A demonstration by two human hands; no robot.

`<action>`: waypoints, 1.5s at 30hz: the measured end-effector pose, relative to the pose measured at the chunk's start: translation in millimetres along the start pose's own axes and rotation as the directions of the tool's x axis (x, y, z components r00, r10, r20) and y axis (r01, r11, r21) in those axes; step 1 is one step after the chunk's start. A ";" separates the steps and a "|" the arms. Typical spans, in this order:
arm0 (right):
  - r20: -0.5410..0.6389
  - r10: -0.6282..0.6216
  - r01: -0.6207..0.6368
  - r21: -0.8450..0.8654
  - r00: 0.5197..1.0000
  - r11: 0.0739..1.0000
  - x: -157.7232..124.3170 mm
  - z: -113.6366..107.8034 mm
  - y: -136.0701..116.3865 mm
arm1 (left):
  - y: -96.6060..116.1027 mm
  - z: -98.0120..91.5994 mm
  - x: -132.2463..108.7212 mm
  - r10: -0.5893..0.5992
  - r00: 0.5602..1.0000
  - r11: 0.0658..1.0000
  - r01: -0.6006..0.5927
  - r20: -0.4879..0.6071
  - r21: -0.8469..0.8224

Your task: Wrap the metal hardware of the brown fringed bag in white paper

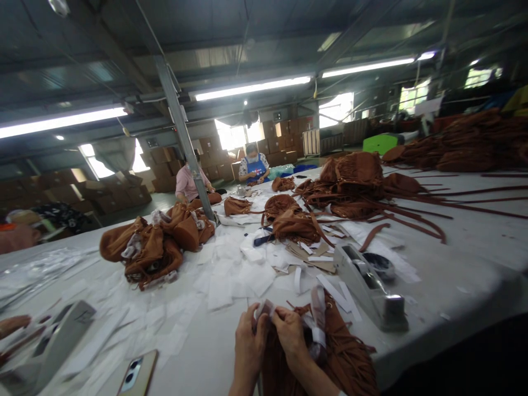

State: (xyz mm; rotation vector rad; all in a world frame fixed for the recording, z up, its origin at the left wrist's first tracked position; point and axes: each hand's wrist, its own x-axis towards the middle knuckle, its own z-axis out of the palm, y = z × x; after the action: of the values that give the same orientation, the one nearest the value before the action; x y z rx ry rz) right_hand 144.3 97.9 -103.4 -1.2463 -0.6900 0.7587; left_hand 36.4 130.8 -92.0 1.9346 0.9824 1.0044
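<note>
My left hand (249,340) and my right hand (291,336) meet near the table's front edge, fingers pinched. Between the fingertips is a small piece wrapped in whitish paper (265,309); what lies inside it I cannot make out. Under and beside my hands lies a brown fringed bag (344,355), partly covered by my right wrist. A strap part wrapped in white tissue (318,308) stands up from the bag, just right of my right hand. Close to the bag's right side is a grey tape dispenser (367,286).
Tissue sheets (220,286) and white paper strips (333,292) litter the table. Brown bags (159,245) are heaped left, with more bags (350,179) at the back right. A phone (138,374) and second tape dispenser (51,344) lie left, near another person's hand (14,325). Two people sit beyond.
</note>
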 end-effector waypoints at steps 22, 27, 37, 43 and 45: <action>0.213 0.204 -0.270 0.353 0.956 0.896 -2.5 -10.9 -8.9 | -23.1 4.4 -4.6 -0.144 0.981 0.976 0.161 0.127 -0.143; 0.167 0.194 -0.242 0.349 0.967 0.905 0.6 -8.6 3.3 | -23.5 6.5 -8.5 -0.217 0.967 0.960 0.236 0.133 -0.152; 0.123 0.141 -0.174 0.329 0.982 0.928 -3.7 -9.9 3.1 | -21.7 16.8 -4.0 -0.194 0.978 0.948 0.207 0.074 -0.242; 0.101 0.109 -0.128 0.196 0.989 0.972 -6.6 -6.8 4.7 | -23.8 19.8 -8.1 -0.179 0.982 0.911 0.188 0.059 -0.366; 0.121 0.101 -0.114 0.106 0.988 0.988 -7.4 -6.1 1.3 | -24.5 18.9 -8.8 -0.185 0.980 0.895 0.199 0.073 -0.400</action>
State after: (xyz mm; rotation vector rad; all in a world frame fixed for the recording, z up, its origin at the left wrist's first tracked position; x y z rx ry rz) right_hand 144.8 88.7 -106.1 -1.1506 -0.6677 0.9522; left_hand 42.2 129.2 -123.5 1.4754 0.8475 0.9699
